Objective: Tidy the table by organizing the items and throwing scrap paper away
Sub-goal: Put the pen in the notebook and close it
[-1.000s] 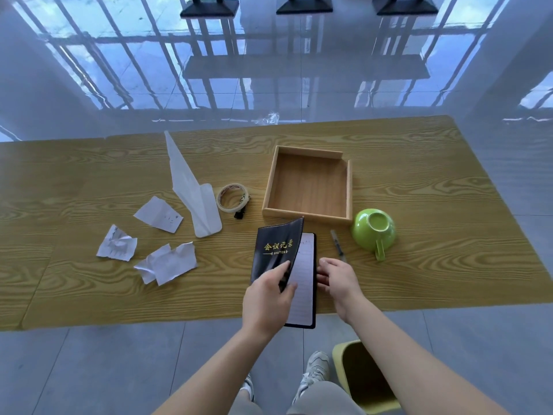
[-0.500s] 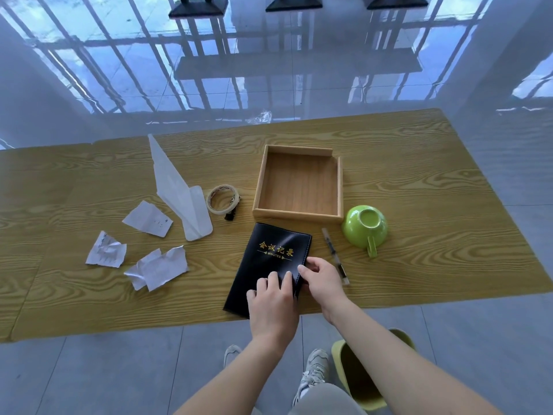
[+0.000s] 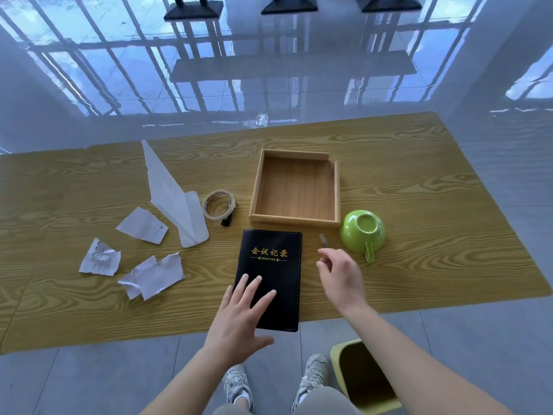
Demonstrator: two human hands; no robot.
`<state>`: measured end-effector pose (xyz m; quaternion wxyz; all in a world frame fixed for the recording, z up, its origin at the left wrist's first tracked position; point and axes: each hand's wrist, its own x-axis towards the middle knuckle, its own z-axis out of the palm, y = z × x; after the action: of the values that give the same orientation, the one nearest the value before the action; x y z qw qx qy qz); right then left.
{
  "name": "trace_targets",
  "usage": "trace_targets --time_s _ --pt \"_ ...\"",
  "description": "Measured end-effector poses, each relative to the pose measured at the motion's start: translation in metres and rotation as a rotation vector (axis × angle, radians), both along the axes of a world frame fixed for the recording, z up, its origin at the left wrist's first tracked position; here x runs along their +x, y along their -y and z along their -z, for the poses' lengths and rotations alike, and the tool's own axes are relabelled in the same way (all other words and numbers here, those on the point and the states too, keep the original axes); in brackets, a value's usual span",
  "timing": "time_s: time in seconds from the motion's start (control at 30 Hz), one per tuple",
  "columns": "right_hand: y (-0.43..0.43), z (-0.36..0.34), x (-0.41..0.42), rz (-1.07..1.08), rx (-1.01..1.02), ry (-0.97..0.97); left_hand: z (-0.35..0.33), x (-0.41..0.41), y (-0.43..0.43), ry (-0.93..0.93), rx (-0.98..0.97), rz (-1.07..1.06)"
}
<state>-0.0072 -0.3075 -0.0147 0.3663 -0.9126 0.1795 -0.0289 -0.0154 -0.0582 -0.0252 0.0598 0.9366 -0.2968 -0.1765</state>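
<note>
A black notebook [image 3: 270,265] with gold lettering lies closed near the table's front edge. My left hand [image 3: 242,319] rests flat on its lower left corner, fingers spread. My right hand [image 3: 341,275] hovers to the notebook's right, fingers loosely apart, over a pen [image 3: 323,239] whose tip shows just beyond the fingertips. Several scraps of white paper [image 3: 152,277] [image 3: 100,259] [image 3: 143,225] lie at the left, beside a long folded white sheet [image 3: 176,199]. An empty wooden tray [image 3: 294,221] stands behind the notebook.
A roll of tape [image 3: 217,204] with a small black clip lies left of the tray. A green cup [image 3: 362,230] lies tipped at the tray's right. A yellow-green bin [image 3: 363,378] stands on the floor below the table edge, by my feet.
The notebook was open with its cover raised; it has been closed and laid flat. My right hand has left the notebook and moved right, over the pen.
</note>
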Motion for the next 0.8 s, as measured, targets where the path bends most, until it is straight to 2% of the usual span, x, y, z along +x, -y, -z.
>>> trace_targets --time_s 0.13,0.2,0.53,0.8 --pt "0.016 0.000 0.003 -0.156 -0.301 -0.069 -0.003 0.000 0.015 0.050 -0.011 -0.048" --pt "0.017 0.002 0.003 -0.177 -0.365 -0.102 -0.004 0.000 0.020 0.043 0.001 -0.068" --pt "0.013 0.010 0.005 -0.127 -0.312 -0.206 -0.009 0.003 0.028 0.068 0.187 0.023" --pt "0.017 0.012 0.004 -0.085 -0.251 -0.252 -0.024 0.009 0.022 0.107 0.150 0.078"
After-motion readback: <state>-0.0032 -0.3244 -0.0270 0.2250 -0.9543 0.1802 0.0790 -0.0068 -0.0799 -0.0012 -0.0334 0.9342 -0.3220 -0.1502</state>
